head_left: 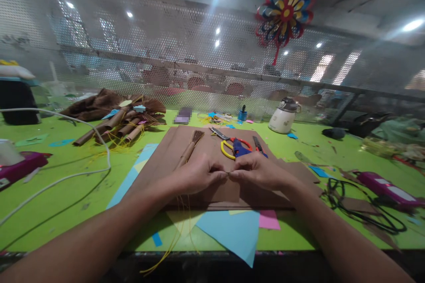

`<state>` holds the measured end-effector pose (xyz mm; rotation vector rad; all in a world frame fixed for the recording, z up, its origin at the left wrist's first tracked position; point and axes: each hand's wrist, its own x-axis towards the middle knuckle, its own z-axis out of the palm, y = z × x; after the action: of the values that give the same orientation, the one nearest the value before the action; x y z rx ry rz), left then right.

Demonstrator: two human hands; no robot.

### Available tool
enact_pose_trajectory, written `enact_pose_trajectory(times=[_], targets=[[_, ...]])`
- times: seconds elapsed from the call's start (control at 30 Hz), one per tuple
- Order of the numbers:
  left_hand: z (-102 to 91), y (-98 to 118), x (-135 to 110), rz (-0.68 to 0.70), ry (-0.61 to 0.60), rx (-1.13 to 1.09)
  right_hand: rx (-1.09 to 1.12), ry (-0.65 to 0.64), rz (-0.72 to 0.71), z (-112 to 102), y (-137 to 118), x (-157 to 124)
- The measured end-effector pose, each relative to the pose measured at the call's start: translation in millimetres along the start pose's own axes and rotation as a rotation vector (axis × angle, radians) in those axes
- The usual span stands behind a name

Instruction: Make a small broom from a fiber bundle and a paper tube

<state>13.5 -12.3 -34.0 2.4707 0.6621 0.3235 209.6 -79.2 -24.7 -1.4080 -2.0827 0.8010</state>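
Observation:
My left hand (199, 174) and my right hand (260, 172) meet over a brown cardboard board (171, 146), thumbs and forefingers pinched together. Between the fingertips is something tiny and dark that I cannot make out. Beside my left hand lies a rolled brown paper tube (188, 151) with a fringed end, partly hidden by that hand. Yellow strings (175, 241) trail below it past the table edge. Just beyond my right hand are scissors (219, 134) with open blades and, to their right, a dark-bladed tool (257, 143), its lower part covered.
Brown paper rolls (116, 121) with fringes lie at the back left. Blue paper (232, 232) overhangs the front edge. A white cable (76, 174) crosses the left side. At right are a black cord (352, 203) and a purple device (387, 188). A white jug (283, 117) stands behind.

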Motion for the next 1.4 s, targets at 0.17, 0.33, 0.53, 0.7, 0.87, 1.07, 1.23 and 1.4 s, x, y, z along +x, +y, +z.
enact_pose_trajectory(times=[0.17, 0.33, 0.53, 0.7, 0.87, 1.07, 1.23, 1.4], targets=[[-2.4, -4.3, 0.9, 0.001, -0.024, -0.064, -0.045, -0.015, -0.024, -1.7, 1.5, 0.3], [-5.5, -6.6, 1.3, -0.012, -0.103, -0.118, -0.068, -0.055, -0.042, 1.4, 5.2, 0.0], [-5.2, -2.1, 1.0, -0.037, -0.073, -0.121, -0.146, 0.043, -0.157, 13.1, 6.8, 1.6], [-12.5, -4.7, 0.6, -0.023, -0.102, -0.109, -0.019, -0.025, -0.089, 9.8, 4.4, 1.1], [-18.2, -6.9, 0.9, -0.001, -0.116, -0.113, 0.175, -0.069, 0.047, 7.7, 5.3, 1.1], [-23.5, -6.7, 1.4, -0.096, -0.102, -0.131, 0.267, -0.077, 0.145, 3.1, 13.3, 1.0], [-26.5, -12.8, 1.9, -0.096, -0.164, -0.259, 0.337, -0.178, 0.105, -1.7, 17.3, 0.1], [-28.9, -19.4, 1.7, -0.156, -0.221, -0.366, 0.281, -0.133, 0.068, -6.2, 21.3, 2.8]])
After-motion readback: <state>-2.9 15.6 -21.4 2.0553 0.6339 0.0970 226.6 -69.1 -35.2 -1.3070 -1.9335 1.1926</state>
